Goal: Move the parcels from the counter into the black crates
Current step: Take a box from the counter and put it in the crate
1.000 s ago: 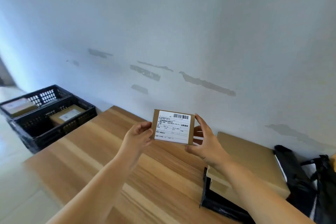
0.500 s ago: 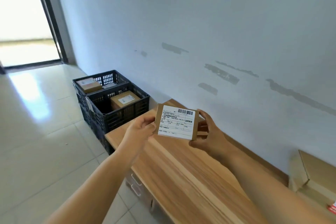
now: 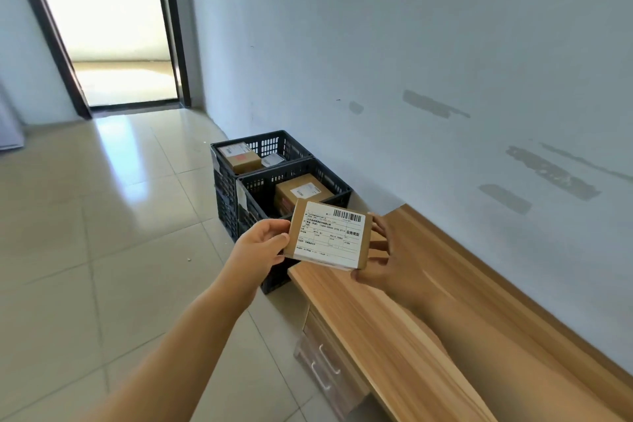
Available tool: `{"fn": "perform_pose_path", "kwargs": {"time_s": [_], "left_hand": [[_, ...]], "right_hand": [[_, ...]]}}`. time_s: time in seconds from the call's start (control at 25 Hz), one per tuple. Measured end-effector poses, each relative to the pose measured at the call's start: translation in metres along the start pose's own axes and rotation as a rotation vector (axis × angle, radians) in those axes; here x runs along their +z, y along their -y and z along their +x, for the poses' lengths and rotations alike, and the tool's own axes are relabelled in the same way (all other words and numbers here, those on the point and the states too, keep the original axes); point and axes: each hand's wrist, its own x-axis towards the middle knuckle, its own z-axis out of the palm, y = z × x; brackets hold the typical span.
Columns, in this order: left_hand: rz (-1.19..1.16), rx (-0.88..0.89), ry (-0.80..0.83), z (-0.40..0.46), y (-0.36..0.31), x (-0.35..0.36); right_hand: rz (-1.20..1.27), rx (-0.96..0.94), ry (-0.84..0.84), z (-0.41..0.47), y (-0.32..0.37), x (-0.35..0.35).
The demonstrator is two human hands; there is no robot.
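Observation:
A small flat cardboard parcel with a white shipping label is held in the air over the left end of the wooden counter. My left hand pinches its left edge and my right hand grips its right edge from behind. Just beyond the parcel, two black crates stand on the floor by the wall. The near crate holds one brown parcel. The far crate holds a brown parcel and a smaller one beside it.
The counter runs along the grey wall and has drawers with metal handles below its front. Tiled floor spreads to the left. A doorway opens at the far end of the room.
The view has swung left and the crates have come nearer and more central. The parcel stays held in both hands, now at the counter's left end, close above the near crate.

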Motion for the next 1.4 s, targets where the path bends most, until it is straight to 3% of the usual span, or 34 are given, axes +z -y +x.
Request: {"fn": "perform_pose_path", "kwargs": {"time_s": [0.72,0.96,1.4], "left_hand": [[0.098,-0.066,-0.138,0.300,-0.054,-0.116],[0.067,-0.059,-0.120,0.385,-0.060,-0.161],[0.058,-0.072,-0.001,0.571,-0.092,-0.315]], "right_hand": [[0.108,-0.017,0.246,0.351,0.000,0.105],[0.064,-0.021,0.244,0.430,0.010,0.144],[0.031,0.050,0.098,0.592,0.078,0.279]]}}
